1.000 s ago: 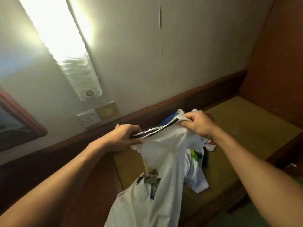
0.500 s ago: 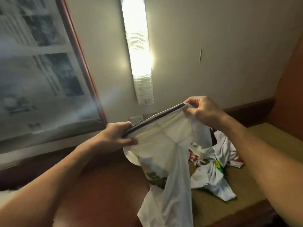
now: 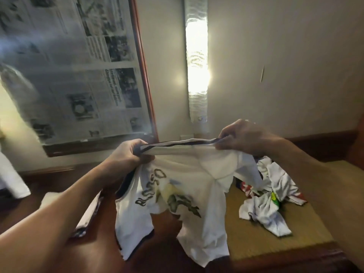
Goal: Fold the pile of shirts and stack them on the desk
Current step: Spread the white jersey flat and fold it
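Left hand and right hand are gripping a limp white printed T-shirt by its dark-trimmed edge; crumpled shirts are lying right.

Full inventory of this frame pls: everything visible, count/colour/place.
held shirt: 1, white, dark trim, printed, hanging centre
shirt pile: 1 heap, mostly white, red and green bits, on woven top
woven top: 1, tan, right
wooden surface: 1, red-brown, bottom centre
wall light: 1, white, lit, above hands
newspaper-covered frame: 1, grey paper, red-brown frame, upper left
white cloth: 1, left edge, unidentifiable
left hand: 1, grips shirt's top edge
right hand: 1, pinches same edge
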Tool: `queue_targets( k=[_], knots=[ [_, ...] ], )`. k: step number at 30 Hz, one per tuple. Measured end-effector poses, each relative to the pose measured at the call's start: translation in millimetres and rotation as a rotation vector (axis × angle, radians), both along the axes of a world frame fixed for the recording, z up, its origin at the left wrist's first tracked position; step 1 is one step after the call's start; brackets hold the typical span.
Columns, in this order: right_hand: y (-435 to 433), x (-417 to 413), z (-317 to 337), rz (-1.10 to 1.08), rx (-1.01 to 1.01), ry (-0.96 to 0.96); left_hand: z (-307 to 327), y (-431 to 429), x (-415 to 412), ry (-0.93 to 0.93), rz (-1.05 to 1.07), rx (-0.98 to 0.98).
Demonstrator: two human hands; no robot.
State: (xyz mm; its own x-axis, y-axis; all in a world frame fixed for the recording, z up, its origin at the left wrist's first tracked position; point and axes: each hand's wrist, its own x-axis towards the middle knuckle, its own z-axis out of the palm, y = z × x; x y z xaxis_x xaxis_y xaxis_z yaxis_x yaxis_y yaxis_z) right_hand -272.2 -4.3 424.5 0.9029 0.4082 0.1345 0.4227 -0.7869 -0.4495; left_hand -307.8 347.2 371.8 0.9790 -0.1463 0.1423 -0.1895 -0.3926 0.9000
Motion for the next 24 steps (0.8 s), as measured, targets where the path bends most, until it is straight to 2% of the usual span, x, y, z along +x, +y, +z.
queue_targets(
  k=[2,3,6,10,12,15,17,20,22,24],
  knots=[
    [5,-12,6,-0.019,0.041,-0.101,6,8,-17,0.051,-0.028,-0.015],
    [5,-18,10,-0.019,0.129,-0.109,7,12,-27,0.06,-0.054,0.057],
    [10,-39,15,-0.009,0.388,-0.025,-11,15,-59,0.06,-0.069,0.48],
    [30,-63,12,0.019,0.525,0.075,-53,33,-86,0.133,0.162,0.828],
    [35,-72,14,0.014,0.503,0.03,-72,52,-98,0.11,0.239,0.782],
    [40,-85,25,0.033,0.279,-0.103,-95,84,-116,0.11,0.274,0.66],
    [46,-93,33,0.037,0.145,-0.154,-104,106,-126,0.125,0.252,0.692],
    [54,-105,41,-0.023,0.15,-0.188,-113,143,-139,0.057,0.293,0.785],
    [59,-112,43,-0.07,0.164,-0.19,-113,167,-146,-0.028,0.332,0.673],
    [66,-120,39,-0.107,0.154,-0.208,-104,180,-155,-0.071,0.306,0.442]
  ],
)
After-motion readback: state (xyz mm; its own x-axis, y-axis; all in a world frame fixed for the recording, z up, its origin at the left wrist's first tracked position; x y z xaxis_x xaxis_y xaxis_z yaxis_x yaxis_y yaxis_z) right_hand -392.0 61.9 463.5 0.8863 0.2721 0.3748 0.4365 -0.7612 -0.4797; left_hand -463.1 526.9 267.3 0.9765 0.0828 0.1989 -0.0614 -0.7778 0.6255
